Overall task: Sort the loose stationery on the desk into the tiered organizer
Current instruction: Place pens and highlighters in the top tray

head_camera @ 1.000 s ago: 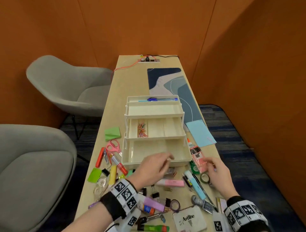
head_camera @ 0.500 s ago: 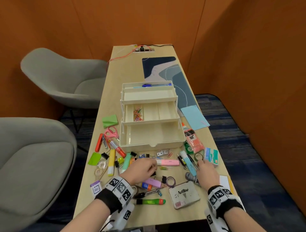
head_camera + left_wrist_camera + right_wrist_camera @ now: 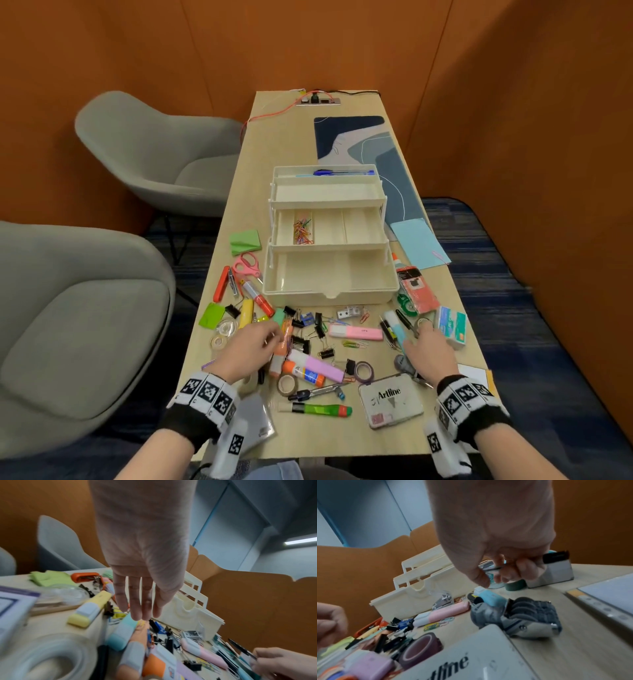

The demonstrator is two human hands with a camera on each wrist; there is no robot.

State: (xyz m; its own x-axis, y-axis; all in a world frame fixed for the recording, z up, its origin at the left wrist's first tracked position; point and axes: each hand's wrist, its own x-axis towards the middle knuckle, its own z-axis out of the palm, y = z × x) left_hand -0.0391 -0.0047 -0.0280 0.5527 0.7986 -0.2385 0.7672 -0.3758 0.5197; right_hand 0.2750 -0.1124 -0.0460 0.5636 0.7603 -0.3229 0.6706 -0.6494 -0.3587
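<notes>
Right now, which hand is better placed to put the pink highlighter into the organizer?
Left. The left hand is open beside the pink highlighter, while the right hand already grips a thin black pen.

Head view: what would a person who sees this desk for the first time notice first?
Probably the cream tiered organizer in the middle of the desk, open, with colored paper clips in its middle tier and a blue pen in the top tier. Next, the pile of loose stationery in front of it, where the left hand and the right hand reach in.
</notes>
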